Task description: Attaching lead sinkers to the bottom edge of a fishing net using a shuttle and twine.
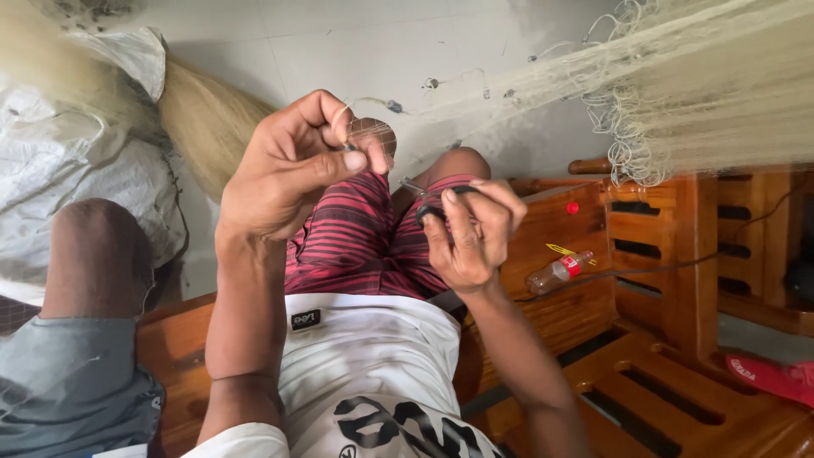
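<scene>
Left hand (288,165) is raised in front of the chest, fingers curled, thumb and forefinger pinched on a small patch of fishing net (371,134) and the thin line running from it. Right hand (469,231) sits lower, above the striped shorts (356,237), closed around a small dark tool (430,212) with a metal tip; probably scissors or a netting needle, the view is too small to say.

Progress: the line leads up and right to the large pale bundle of net (704,85) hanging over the wooden bench (644,373). Only the small patch is between the fingers; most of the net hangs untouched. How much is already mended cannot be judged.

Containers: a clear plastic bottle (560,271) with a red cap lies on its side on the bench, seemingly empty. A white woven sack (76,170) at left holds pale fibre. Another person's knee (97,254) is beside it. A red sandal (772,377) lies at lower right.
</scene>
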